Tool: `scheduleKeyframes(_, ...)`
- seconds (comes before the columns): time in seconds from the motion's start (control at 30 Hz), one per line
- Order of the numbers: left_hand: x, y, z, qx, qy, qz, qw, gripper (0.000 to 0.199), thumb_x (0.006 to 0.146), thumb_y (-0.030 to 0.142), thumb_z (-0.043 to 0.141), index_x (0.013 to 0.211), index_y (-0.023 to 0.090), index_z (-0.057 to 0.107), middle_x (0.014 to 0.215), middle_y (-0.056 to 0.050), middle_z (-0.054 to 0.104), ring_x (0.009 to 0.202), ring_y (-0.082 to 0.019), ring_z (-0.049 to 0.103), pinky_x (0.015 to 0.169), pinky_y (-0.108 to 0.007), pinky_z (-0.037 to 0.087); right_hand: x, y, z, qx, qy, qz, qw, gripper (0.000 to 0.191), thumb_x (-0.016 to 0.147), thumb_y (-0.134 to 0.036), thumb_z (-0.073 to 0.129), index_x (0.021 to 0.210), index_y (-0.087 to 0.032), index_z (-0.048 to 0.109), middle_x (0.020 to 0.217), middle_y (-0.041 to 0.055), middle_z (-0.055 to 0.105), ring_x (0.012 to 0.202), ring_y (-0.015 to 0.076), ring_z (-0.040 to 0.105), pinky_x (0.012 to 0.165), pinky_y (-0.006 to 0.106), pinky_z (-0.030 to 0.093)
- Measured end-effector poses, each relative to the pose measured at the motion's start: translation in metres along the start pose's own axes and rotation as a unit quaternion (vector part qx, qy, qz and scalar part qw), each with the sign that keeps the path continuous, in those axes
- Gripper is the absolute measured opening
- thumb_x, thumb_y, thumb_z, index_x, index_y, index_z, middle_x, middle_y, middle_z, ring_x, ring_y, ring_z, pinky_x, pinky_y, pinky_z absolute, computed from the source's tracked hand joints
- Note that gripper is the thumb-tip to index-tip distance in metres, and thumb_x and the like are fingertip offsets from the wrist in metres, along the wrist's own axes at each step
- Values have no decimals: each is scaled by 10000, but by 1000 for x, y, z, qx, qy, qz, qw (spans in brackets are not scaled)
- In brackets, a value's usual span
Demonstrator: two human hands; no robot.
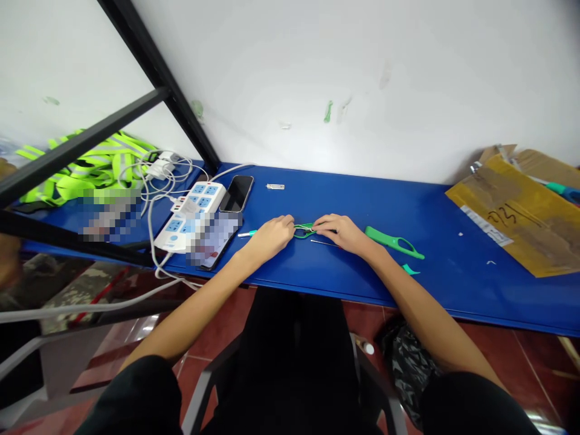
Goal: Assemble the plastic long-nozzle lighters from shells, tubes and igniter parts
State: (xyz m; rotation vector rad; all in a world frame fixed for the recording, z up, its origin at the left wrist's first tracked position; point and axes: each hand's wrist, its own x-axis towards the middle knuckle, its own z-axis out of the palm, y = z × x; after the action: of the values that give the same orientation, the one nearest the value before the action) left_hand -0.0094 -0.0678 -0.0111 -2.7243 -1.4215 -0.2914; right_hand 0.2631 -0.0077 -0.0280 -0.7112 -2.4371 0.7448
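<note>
Left hand [274, 234]: I see its fingers bent and pinched on the left end of a green piece [304, 235]. I cannot tell just where the thumb is.
Right hand [338, 229]: its fingertips pinch the right end of the same green piece, where thin pale strings show.
Green piece: it is between the two hands, over the blue table [353, 205], with an open middle like a loop.
Thin rod [322, 243]: it lies just below the right fingers, and one end is near that hand.
Little teal and white stick [247, 234]: it pokes out just left of the left hand.
Green handle [385, 237]: it lies flat near the right wrist and has a hole in one end.
Teal scrap [410, 269]: it is just below the green handle.
Phones: a dark one [237, 193] and a lit one [221, 240] lie beside the white power strip [208, 202].
Box [521, 211]: brown and taped, it sits on the right side of the table.
</note>
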Motion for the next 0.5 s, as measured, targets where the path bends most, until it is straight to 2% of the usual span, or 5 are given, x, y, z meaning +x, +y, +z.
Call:
scheduleKeyframes(0.13,-13,-3,10,-119,129,-39,984,217,1148,239,508,1100,163,705,1225,-128,759,1103,-237,740,1014,-388,599,0,0,-1,2,-4,3,1000,268,1104,-298,618,1164,-293,879,1241,84,819,1102,253,766,1043,462,598)
scheduleKeyframes(0.2,-15,-3,15,-156,162,-64,972,198,1149,263,521,1093,185,694,1171,-105,772,1087,-229,734,1000,-388,598,1,0,-1,-1,-6,6,1000,265,1105,-302,615,1159,-290,875,1232,85,817,1098,253,764,1041,463,598)
scheduleKeyframes(0.33,-13,0,20,-150,141,-83,975,204,1144,307,551,1054,195,697,1046,-74,783,981,-237,702,922,-396,564,1,-4,2,-5,3,-1,1000,258,1109,-316,602,1157,-259,850,1203,103,804,1092,257,759,1035,459,597)
scheduleKeyframes(0.5,-11,3,19,-138,133,-91,977,285,1142,386,579,1292,190,722,1211,-103,762,1069,-252,690,923,-396,528,1,-10,4,-14,15,2,1000,249,1123,-346,576,1117,-236,799,1175,112,776,1030,247,747,995,425,590)
